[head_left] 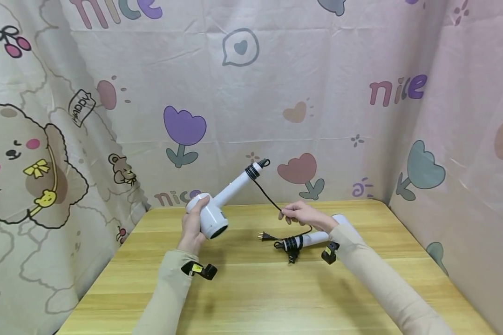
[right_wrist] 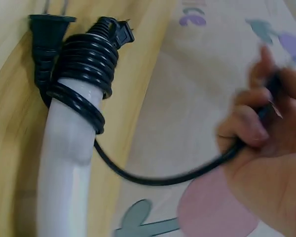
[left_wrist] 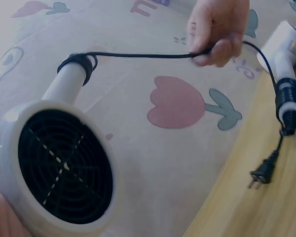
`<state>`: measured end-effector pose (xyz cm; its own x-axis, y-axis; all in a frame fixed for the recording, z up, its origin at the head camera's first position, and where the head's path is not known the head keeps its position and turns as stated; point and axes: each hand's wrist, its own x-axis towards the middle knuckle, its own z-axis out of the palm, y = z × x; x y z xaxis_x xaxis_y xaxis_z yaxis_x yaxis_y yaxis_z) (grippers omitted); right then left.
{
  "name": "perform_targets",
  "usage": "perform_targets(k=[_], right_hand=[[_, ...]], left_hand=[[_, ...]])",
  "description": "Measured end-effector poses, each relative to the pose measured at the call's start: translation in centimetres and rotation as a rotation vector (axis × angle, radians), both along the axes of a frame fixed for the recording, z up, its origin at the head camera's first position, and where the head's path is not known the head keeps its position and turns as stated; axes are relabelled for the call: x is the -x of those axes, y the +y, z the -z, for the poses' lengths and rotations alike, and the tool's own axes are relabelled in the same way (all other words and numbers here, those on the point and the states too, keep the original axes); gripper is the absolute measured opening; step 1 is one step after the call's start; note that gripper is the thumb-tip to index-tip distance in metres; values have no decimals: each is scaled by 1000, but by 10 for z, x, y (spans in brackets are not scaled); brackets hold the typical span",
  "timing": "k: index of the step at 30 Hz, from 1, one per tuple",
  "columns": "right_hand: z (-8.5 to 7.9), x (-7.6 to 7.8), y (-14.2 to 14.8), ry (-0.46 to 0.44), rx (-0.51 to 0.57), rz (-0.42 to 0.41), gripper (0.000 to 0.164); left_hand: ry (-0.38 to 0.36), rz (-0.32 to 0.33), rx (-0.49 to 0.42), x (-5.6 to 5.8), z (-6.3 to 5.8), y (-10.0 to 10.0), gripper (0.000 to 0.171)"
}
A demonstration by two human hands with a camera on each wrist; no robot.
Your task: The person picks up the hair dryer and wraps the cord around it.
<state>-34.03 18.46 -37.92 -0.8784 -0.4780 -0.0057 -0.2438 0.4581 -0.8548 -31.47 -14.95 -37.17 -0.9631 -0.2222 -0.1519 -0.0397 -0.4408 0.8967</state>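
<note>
In the head view my left hand [head_left: 191,229] grips the barrel of a white hair dryer [head_left: 230,188], raised above the table with its handle slanting up to the right. Several turns of black cord wrap the handle's end. From there the power cord [head_left: 267,197] runs taut to my right hand [head_left: 302,215], which pinches it. Its free end hangs down to a two-pin plug [head_left: 265,237] near the tabletop. In the left wrist view the dryer's black round grille [left_wrist: 64,165] faces the camera. The right wrist view shows fingers curled on the cord [right_wrist: 158,180].
A second white hair dryer [head_left: 316,238] lies on the wooden table [head_left: 251,298] beneath my right forearm, its own black cord [head_left: 292,244] wound round its handle. Patterned curtains [head_left: 243,116] hang behind the table and at both sides.
</note>
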Motion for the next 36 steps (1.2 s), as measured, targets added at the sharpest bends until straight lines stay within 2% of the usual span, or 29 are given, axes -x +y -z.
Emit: perform_targets(k=[2,5,9,13,17,20,24,28,32,36], right_hand=[[1,5,8,-83,-13,35,31],[3,14,17,-79,-42,120,34],[1,20,18,50,-131,247,41],[-8,22,15,177,-222,360,48],[-16,26,13,247,-270,431,42],[-19,27,12,310,-289,449,38],[-21,25,13,414,-298,464,41],[-25,23,12,538,-303,480,34],[-28,20,9,749,-410,477,30],[-30,14,3,974,-523,490,26]], left_hand=[[-12,44,3,0,1,-1,57],[-29,108,30,-1,2,-2,59],[-32,193,104,0,6,-1,57],[-26,281,163,0,9,1,54],[-15,368,167,-1,10,1,53],[-12,414,178,-1,12,0,52],[-6,439,240,-1,15,-1,54],[24,436,347,0,17,-1,56],[68,410,476,1,18,-1,62],[79,370,610,0,21,-1,71]])
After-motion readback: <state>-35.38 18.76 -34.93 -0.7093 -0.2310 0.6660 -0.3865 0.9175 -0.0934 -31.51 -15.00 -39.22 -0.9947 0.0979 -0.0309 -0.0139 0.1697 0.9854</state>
